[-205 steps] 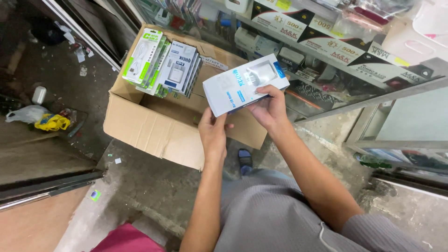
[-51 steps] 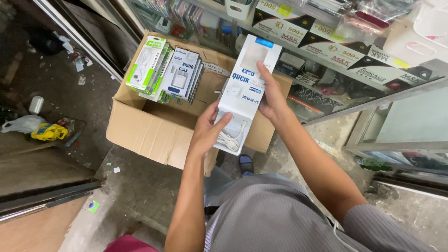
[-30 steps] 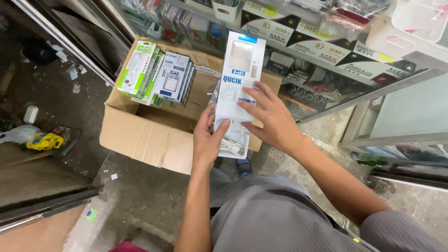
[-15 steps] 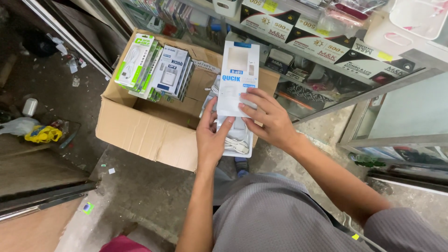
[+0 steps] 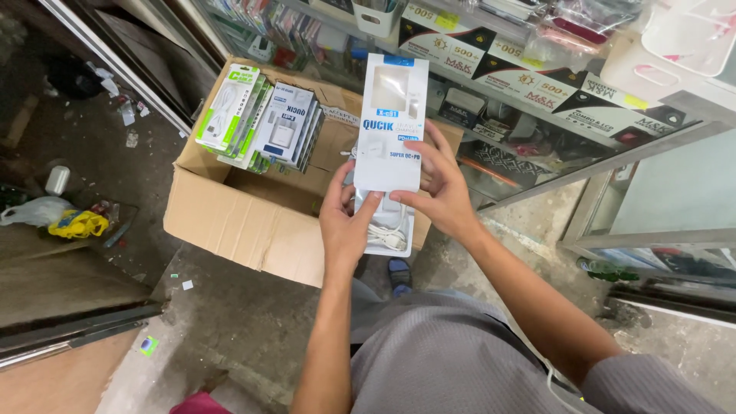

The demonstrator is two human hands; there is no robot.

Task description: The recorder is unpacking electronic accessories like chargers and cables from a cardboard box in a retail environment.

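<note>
A tall white charger package (image 5: 392, 123) is held upright above the near right corner of an open cardboard box (image 5: 238, 222). Its outer white sleeve is gripped by the right hand (image 5: 438, 188), whose fingers (image 5: 429, 157) are closed around the sleeve's right edge with the thumb pressed on its front. The clear inner tray (image 5: 387, 226), in which a white plug and coiled cable are seen, sticks out below the sleeve and is clamped by the left hand (image 5: 345, 222), thumb on the front and the other fingers hidden behind it. Inside the cardboard box, at its far left corner, a stack of similar packages (image 5: 264, 126) is stood on edge, green and white ones to the left, blue and white ones beside them. Behind the cardboard box a glass display case (image 5: 537, 153) filled with boxed goods is seen. The box rests on a dirty concrete floor (image 5: 230, 330), and to its left a yellow bag (image 5: 77, 224) lies among litter.
</note>
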